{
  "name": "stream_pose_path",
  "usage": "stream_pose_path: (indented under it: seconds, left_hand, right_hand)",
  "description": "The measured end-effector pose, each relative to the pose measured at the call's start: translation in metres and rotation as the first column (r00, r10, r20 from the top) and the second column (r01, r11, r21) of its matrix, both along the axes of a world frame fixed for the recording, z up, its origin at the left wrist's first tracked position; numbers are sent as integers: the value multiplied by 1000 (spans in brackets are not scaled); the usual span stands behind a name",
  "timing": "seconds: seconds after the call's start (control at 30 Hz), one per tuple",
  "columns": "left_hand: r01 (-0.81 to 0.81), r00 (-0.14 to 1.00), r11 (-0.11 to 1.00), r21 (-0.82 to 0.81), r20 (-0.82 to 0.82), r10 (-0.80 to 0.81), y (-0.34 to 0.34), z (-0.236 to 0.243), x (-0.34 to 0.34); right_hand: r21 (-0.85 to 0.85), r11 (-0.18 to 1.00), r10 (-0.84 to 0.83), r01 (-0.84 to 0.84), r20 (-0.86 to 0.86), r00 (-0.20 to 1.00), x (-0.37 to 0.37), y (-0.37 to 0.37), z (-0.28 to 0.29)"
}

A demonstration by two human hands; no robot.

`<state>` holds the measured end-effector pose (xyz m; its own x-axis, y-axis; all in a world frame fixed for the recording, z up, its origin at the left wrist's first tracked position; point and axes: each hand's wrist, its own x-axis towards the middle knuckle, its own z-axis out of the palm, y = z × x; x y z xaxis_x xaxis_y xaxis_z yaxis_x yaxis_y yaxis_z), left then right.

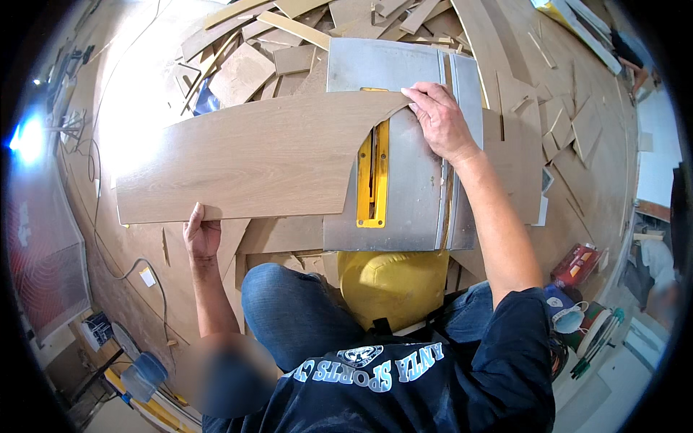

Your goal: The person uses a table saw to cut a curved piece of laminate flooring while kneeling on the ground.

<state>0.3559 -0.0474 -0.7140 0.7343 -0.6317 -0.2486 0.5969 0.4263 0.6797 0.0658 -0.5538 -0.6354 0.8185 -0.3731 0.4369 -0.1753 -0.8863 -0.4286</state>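
A long wood-look floor plank point(238, 159) lies across the left part of a grey metal saw table point(415, 195), reaching well past its left edge. Its right end has a concave curved cut, narrowing to a point at the far corner. My right hand point(444, 123) pinches that pointed tip between thumb and fingers. At the near edge, my left hand point(202, 234) grips the plank, thumb on top and fingers partly hidden below. Beside the curve, a yellow slotted insert point(372, 180) is set in the table; the plank covers part of it.
A yellow rounded housing point(393, 289) sits between my legs. Plank offcuts point(245, 72) are piled beyond the table, and broken pieces point(570, 130) lie to the right. A cable point(97, 209) runs along the left floor. A red box point(575, 265) stands at right. Another person point(635, 65) is at far right.
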Motion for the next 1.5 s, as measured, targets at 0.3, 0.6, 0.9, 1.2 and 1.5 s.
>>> stream_pose_path:
  seconds: [0.3,0.6,0.9,1.2,1.5]
  left_hand:
    - [-15,1000,1000,7,6,15,-3,0,4]
    - [-53,998,997,62,-16,54,-18,14,-7]
    - [-113,994,993,39,5,113,-34,21,-40]
    - [-89,996,996,-14,-2,89,-49,26,-54]
    - [-150,989,987,57,-4,150,-60,35,-59]
  right_hand:
    - [3,1000,-4,4,0,1000,0,1,0]
    - [13,1000,-8,8,0,1000,7,-10,-4]
    - [47,998,-42,42,-4,999,16,-24,-4]
    - [25,997,-77,77,-6,997,21,-34,-8]
    - [33,997,-75,76,-18,997,20,-38,-11]
